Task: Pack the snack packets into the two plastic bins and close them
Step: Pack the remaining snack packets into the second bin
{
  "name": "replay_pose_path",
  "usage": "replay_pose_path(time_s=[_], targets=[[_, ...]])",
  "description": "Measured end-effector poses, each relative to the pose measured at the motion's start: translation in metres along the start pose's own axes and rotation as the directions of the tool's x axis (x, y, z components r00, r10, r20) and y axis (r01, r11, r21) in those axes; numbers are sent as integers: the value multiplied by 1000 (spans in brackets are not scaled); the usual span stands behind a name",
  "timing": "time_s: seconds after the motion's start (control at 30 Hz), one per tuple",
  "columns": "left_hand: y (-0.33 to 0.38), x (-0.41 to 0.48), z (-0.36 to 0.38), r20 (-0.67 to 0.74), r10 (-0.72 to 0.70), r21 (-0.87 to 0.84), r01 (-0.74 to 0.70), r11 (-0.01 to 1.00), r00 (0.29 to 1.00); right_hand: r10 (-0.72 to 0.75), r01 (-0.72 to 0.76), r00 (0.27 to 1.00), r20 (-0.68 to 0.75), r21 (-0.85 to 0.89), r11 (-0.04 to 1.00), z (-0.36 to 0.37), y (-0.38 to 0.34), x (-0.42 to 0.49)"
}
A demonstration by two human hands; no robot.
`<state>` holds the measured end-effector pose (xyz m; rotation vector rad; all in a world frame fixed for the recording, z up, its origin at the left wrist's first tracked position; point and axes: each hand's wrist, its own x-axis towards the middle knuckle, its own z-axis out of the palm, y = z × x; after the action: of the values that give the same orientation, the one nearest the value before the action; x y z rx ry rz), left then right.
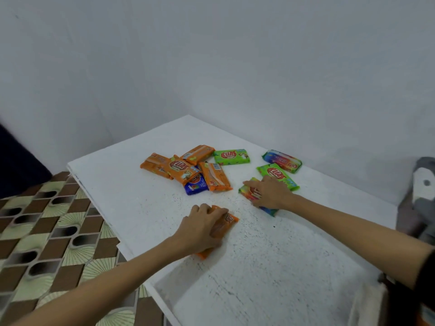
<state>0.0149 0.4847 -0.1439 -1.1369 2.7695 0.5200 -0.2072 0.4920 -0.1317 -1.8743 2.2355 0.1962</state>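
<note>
Snack packets lie on a white table (270, 267). My left hand (200, 228) is closed over an orange packet (227, 222) near the table's middle. My right hand (268, 191) presses down on a rainbow-coloured packet (267, 209) to the right. Behind my left hand sits a heap of several orange packets (181, 169) with a blue packet (195, 187) under them. Two green packets (231, 157) (274, 171) and another rainbow packet (282, 161) lie further back. No plastic bin is clearly in view.
A grey wall stands behind the table. A patterned brown and green floor (47, 231) lies to the left, past the table's edge. A grey and white object (421, 184) rests at the right edge. A translucent shape (367, 302) shows at the lower right.
</note>
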Motion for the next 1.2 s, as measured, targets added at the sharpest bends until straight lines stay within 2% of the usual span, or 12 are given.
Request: replay_pose_path(time_s=[0.1, 0.2, 0.33, 0.43, 0.57, 0.73, 0.9, 1.07, 1.2], targets=[[2, -3, -5, -41, -9, -46, 7, 999, 999, 8, -7, 999, -39, 32, 999, -4, -3, -5], [9, -5, -18, -93, 8, 0, -8, 1000, 996, 0, -2, 990, -144, -14, 1000, -12, -5, -14], [28, -7, -55, -201, 55, 53, -46, 998, 978, 33, -9, 963, -269, 88, 996, -45, -2, -40], [53, -9, -88, -281, 142, 73, -126, 989, 949, 37, 17, 933, -358, 146, 989, -75, 9, -77], [101, -23, -120, -272, 305, 23, -310, 950, 913, 2, 32, 896, -444, 69, 997, -103, 33, -151], [169, -56, -123, -189, 614, -11, -626, 779, 767, 96, -48, 897, -432, 121, 991, -102, 70, -264], [226, -71, -84, -17, 833, -14, -833, 553, 553, 208, -156, 932, -297, 192, 969, -60, 94, -360], [260, -85, -40, 193, 893, 14, -911, 413, 407, 249, -213, 950, -187, 194, 958, -14, 96, -426], [274, -92, -17, 321, 877, 9, -928, 374, 357, 218, -199, 971, -96, 180, 963, 16, 86, -455]])
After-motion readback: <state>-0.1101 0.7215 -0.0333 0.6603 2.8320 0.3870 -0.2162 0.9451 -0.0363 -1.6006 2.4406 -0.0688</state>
